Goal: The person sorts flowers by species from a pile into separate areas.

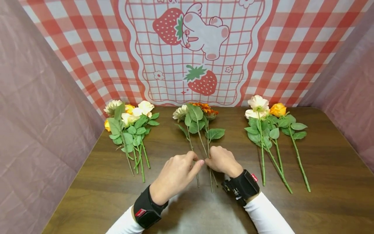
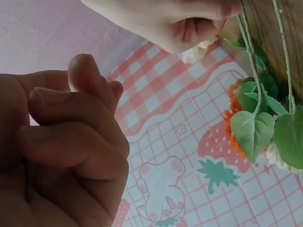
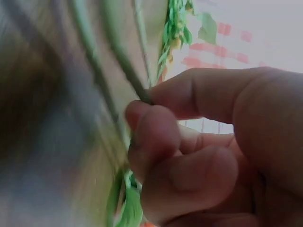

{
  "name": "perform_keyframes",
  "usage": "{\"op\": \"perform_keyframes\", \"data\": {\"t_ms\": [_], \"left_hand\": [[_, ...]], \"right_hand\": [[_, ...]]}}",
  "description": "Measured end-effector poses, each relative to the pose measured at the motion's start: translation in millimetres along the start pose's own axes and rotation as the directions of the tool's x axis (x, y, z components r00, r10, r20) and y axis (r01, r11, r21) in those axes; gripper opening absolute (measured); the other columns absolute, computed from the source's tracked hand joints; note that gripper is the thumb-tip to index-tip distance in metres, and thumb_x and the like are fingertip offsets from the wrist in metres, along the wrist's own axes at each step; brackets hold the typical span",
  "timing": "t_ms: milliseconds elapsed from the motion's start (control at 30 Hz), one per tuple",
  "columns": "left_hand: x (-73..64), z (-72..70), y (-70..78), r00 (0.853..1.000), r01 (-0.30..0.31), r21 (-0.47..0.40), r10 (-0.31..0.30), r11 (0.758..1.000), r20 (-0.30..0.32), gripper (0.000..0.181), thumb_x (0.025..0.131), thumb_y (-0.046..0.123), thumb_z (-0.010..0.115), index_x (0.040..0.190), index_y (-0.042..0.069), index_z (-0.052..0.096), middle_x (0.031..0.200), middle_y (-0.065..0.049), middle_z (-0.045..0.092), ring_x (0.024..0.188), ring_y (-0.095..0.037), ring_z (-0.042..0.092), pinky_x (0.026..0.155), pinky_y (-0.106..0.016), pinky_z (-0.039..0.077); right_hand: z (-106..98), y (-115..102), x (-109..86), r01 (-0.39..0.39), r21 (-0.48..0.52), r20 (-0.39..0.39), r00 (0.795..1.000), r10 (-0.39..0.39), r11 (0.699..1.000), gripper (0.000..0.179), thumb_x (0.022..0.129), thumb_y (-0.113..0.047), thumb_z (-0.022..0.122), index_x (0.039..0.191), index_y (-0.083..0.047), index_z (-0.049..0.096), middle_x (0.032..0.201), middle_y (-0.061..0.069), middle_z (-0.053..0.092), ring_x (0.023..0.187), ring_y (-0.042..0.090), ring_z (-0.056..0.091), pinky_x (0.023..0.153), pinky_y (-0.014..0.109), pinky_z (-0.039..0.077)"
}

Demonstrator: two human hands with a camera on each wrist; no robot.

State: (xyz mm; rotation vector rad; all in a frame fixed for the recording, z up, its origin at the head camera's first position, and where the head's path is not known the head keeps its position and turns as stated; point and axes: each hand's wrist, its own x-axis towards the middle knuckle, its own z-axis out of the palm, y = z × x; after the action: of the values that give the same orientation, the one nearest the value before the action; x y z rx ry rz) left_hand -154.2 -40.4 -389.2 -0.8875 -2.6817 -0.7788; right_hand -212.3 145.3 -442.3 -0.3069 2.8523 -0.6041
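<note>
In the head view a loose bunch of flowers lies at the middle of the table: a cream bloom (image 1: 180, 112), an orange bloom (image 1: 201, 106) and broad green leaves (image 1: 195, 112) on long thin stems. My right hand (image 1: 222, 160) pinches a flower stem (image 3: 130, 73) between thumb and fingertips; a second stem (image 3: 92, 59) runs close beside those fingers. My left hand (image 1: 179, 172) hovers by the lower stems, its thumb pointing toward the right hand. Loosely bent fingers (image 2: 80, 156) with nothing in them show in the left wrist view.
On the left lies a group of cream and yellow flowers (image 1: 131, 120); on the right, pale blooms (image 1: 258, 104) and a yellow rose (image 1: 278, 110) lie with stems toward me. A checked strawberry cloth (image 1: 292, 48) hangs behind the wooden table (image 1: 96, 188).
</note>
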Motion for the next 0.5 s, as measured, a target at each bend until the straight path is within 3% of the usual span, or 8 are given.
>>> {"op": "perform_keyframes", "data": {"t_ms": [133, 367, 500], "left_hand": [[-0.7, 0.4, -0.3, 1.000, -0.007, -0.004, 0.007, 1.000, -0.001, 0.018, 0.099, 0.024, 0.061, 0.094, 0.007, 0.066, 0.067, 0.000, 0.063, 0.052, -0.007, 0.054, 0.047, -0.023, 0.042], [-1.3, 0.6, -0.5, 1.000, -0.005, -0.011, 0.005, 1.000, 0.006, 0.018, 0.099, 0.023, 0.061, 0.093, 0.007, 0.066, 0.066, 0.000, 0.062, 0.052, -0.007, 0.054, 0.047, -0.023, 0.041], [-0.4, -0.6, -2.1, 1.000, -0.010, 0.005, 0.010, 1.000, -0.004, 0.018, 0.098, 0.023, 0.062, 0.092, 0.007, 0.066, 0.067, 0.001, 0.062, 0.053, -0.009, 0.056, 0.047, -0.025, 0.043]], "right_hand": [[7.0, -4.5, 1.1, 0.027, 0.028, -0.005, 1.000, -0.027, 0.999, 0.045, 0.089, -0.014, 0.063, 0.053, -0.018, 0.034, 0.056, -0.006, 0.021, 0.050, 0.012, 0.025, 0.048, 0.029, 0.027], [16.7, -6.1, 3.5, 0.044, 0.003, -0.026, 0.999, -0.044, 0.999, 0.044, 0.090, -0.017, 0.064, 0.054, -0.017, 0.040, 0.056, -0.005, 0.031, 0.052, 0.014, 0.041, 0.049, 0.032, 0.037], [13.5, -5.6, 3.0, 0.084, 0.033, -0.016, 0.996, -0.084, 0.996, 0.047, 0.091, -0.018, 0.064, 0.052, -0.018, 0.039, 0.054, -0.007, 0.029, 0.050, 0.012, 0.036, 0.047, 0.029, 0.032]]}}
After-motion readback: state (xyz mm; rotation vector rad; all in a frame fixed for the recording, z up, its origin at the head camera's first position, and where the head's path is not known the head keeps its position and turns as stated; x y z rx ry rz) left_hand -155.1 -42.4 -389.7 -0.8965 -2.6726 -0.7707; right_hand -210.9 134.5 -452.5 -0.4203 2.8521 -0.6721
